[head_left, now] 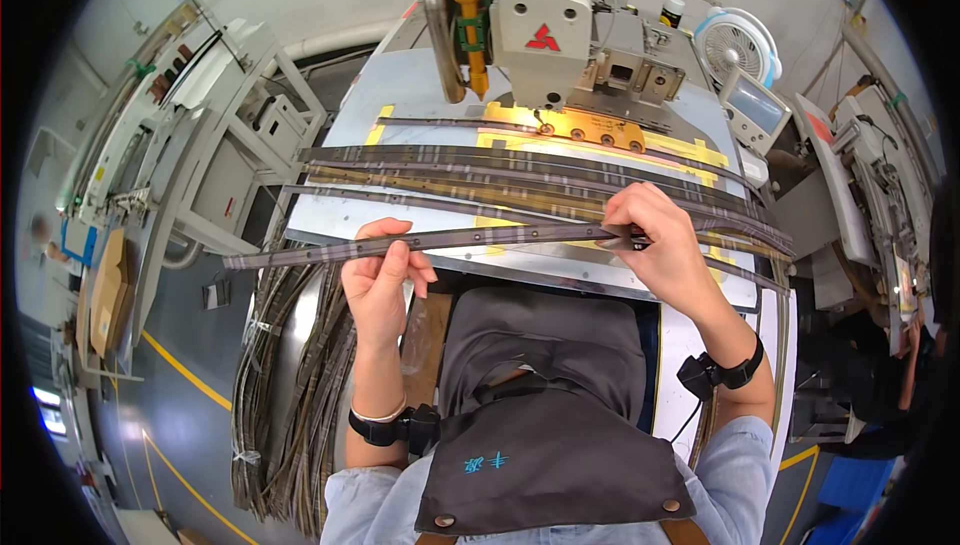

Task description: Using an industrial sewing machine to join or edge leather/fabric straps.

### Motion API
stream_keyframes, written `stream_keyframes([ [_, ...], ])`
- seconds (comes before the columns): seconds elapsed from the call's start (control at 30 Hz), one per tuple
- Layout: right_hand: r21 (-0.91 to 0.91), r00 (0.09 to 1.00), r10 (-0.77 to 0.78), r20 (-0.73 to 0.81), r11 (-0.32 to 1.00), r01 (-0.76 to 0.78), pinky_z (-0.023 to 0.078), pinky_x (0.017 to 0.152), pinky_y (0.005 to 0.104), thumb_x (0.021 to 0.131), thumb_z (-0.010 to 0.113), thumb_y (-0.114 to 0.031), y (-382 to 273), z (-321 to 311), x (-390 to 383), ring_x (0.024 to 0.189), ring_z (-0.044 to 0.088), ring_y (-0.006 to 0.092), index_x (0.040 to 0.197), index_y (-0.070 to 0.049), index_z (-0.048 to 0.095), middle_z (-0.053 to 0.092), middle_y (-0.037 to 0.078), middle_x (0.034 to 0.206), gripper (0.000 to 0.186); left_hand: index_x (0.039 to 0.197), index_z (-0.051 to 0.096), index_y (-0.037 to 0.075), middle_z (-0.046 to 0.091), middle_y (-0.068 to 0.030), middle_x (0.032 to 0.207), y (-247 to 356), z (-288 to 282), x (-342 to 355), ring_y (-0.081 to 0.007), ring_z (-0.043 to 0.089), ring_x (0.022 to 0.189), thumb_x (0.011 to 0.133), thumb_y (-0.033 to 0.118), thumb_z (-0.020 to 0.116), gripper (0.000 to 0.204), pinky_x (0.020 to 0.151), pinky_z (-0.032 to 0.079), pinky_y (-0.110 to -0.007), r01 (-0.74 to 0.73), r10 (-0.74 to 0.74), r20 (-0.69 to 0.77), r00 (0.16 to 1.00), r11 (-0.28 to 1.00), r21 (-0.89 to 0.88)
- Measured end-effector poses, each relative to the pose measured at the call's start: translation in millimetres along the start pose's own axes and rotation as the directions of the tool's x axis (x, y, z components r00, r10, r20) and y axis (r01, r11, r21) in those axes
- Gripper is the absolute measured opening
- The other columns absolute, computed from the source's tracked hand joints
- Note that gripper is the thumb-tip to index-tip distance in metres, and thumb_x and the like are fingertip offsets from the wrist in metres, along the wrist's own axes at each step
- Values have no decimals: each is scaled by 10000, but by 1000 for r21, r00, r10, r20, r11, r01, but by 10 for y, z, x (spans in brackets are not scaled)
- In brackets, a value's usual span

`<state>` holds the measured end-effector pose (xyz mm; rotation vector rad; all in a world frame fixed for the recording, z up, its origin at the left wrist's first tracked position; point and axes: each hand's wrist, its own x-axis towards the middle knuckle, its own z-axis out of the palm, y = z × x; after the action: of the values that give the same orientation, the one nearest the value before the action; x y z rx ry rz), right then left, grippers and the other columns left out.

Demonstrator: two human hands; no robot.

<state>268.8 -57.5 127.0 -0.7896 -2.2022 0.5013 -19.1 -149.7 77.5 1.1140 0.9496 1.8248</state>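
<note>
Strip: long, narrow, dark grey band with pale cross-bands and small dark dots (480,238), raised across the near edge of the worktop, in front of the torso. Left end sticks out past the worktop's left side.
Left hand: left hand (386,270) pinched on the strip, thumb across its face, fingers behind and beneath.
Right hand: right hand (655,240) closed around a small dark item with a flat greyish part (622,237), right at the strip. Kind unclear; cannot tell if the same fingers also grip the strip.
Worktop: pale, smooth panel (335,217), yellow tape patches (712,157) on it. More dark grey and brownish patterned strips (450,180) lie roughly side by side across it, just beyond the held one.
Machine: white sewing-machine head with a red emblem (543,35) over the far part; brass-coloured plate with round fittings (610,132) lit below it.
Bundles: many long brown-grey strips, tied with white (265,375), hang at the worktop's left.
Right rear: round white-and-blue fan (737,48), pale control panel with a screen (757,105) nearer.
</note>
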Motion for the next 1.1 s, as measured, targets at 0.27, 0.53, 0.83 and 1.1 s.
stream_keyframes([
  [0.27, 8, 999, 31, 17, 999, -31, 414, 559, 276, 631, 743, 94, 11, 27, 25, 757, 539, 188, 773, -11, 525, 575, 56, 830, 280, 1141, 487, -59, 613, -114, 768, -10, -8, 12, -163, 612, 619, 912, 51, 519, 256, 455, 465, -221, -4, 6, 41, 999, 999, -54],
  [0.53, -4, 1000, 0, 3, 1000, 0, 412, 558, 277, 632, 745, 92, 8, 32, 41, 741, 531, 188, 768, -13, 522, 570, 56, 823, 282, 1127, 508, -52, 627, -108, 752, -2, 1, 5, -144, 608, 626, 914, 17, 528, 225, 483, 454, -211, 11, -9, 22, 1000, 998, -68],
  [0.83, 1, 999, 10, 40, 1000, -10, 456, 619, 325, 568, 689, 134, -33, 28, 47, 759, 540, 252, 780, -8, 501, 565, 79, 821, 317, 1109, 493, -36, 628, -109, 729, -34, 0, 10, -155, 606, 590, 896, 39, 573, 239, 451, 446, -222, -12, 12, -1, 1000, 1000, -15],
  [1.1, 5, 999, 6, 35, 1000, -6, 403, 556, 269, 638, 743, 86, -35, 43, 48, 736, 533, 176, 764, -16, 526, 568, 51, 814, 270, 1094, 497, -34, 629, -114, 737, -24, 27, 5, -157, 612, 597, 892, 38, 580, 230, 448, 443, -222, -13, 14, 16, 1000, 999, -37],
])
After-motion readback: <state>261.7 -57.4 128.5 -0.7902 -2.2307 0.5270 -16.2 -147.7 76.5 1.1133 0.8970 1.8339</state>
